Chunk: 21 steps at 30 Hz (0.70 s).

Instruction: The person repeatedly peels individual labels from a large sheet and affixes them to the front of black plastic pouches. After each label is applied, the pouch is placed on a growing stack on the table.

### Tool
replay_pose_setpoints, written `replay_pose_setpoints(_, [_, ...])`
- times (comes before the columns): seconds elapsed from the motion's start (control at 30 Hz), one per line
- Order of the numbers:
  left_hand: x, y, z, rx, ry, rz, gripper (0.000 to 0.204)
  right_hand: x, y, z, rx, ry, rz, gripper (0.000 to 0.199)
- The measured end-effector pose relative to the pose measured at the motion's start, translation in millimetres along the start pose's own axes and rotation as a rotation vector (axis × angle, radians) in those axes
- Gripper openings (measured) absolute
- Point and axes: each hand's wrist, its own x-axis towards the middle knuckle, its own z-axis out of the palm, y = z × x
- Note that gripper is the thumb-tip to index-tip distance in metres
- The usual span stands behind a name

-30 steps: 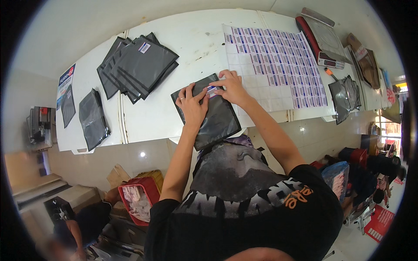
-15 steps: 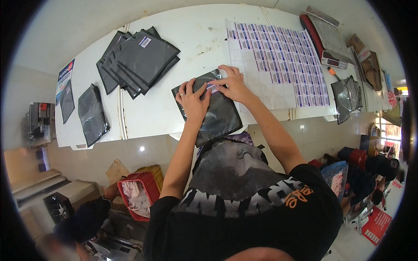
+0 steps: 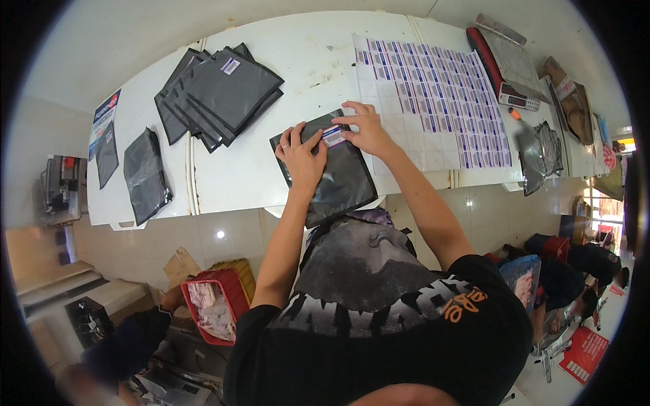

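A black plastic bag [image 3: 342, 181] lies in front of me, its near end hanging over the table edge. On its upper part sits a small white label [image 3: 333, 137] with blue and red bands. My left hand [image 3: 300, 157] rests spread on the bag, its thumb at the label's left edge. Over the right side is my right hand [image 3: 367, 133], fingers apart, with index finger and thumb touching the label's top and right edges. To the right lies a large sheet of matching labels [image 3: 433, 101], partly peeled to bare backing.
Fanned black bags [image 3: 227, 91], the top one labelled, lie at the far left of the white table [image 3: 305, 61]. More black bags [image 3: 145, 177] are nearer left. A scale [image 3: 511, 68] and crumpled bags [image 3: 539, 155] are at right. A red crate [image 3: 237, 298] stands below; people are nearby.
The right fingers have shifted slightly right and spread from the label, which now shows more fully on the bag. My left hand has barely moved.
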Motion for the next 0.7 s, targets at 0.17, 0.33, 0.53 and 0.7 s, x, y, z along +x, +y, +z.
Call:
replay_pose_setpoints(0.17, [-5.5, -1.9, 0.9, 0.019, 0.037, 0.044, 0.028, 2.5, 3.2, 0.9, 0.003, -0.014, 0.02, 0.049])
replay_pose_setpoints(0.33, [-1.9, 5.7, -3.9, 0.04, 0.033, 0.05, 0.03, 4.7, 11.1, 1.5, 0.026, 0.04, -0.011, 0.059])
replay_pose_setpoints(0.53, [-4.3, 10.6, -3.3, 0.01, -0.024, 0.203, 0.039, -8.2, 41.5, 16.7, 0.163, 0.105, -0.08, 0.077])
replay_pose_setpoints(0.7, [-4.4, -9.1, -10.9, 0.13, -0.097, 0.156, 0.043, 16.5, 20.7, 29.3, 0.031, 0.042, -0.123, 0.079])
